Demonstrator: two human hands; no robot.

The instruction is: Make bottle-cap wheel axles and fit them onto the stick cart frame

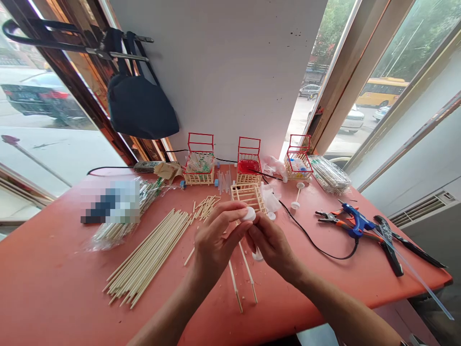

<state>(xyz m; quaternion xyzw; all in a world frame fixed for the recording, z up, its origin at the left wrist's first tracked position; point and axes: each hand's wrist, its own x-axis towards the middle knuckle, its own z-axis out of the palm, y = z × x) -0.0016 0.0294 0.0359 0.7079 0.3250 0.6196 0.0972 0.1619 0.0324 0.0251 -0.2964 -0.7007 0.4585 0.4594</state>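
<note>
My left hand [216,238] pinches a white bottle cap [248,215] between thumb and fingers. Close against it, my right hand [272,242] has its fingertips pressed together at the cap's underside; what lies between them is hidden. A second white cap [257,255] shows just below the right fingers, and I cannot tell if the two are joined. Behind my hands lies a small wooden stick frame [248,194]. Two long thin sticks [248,269] point from under my hands toward me. Another white cap [271,216] lies beside the frame.
Wooden sticks [151,257] lie left, with short cut pieces [205,207] nearby. Three red-handled stick carts [199,166] stand at the back. Two caps joined by a stick [298,195], a blue glue gun [358,223], its black cord [309,240] and pliers [327,217] are on the right.
</note>
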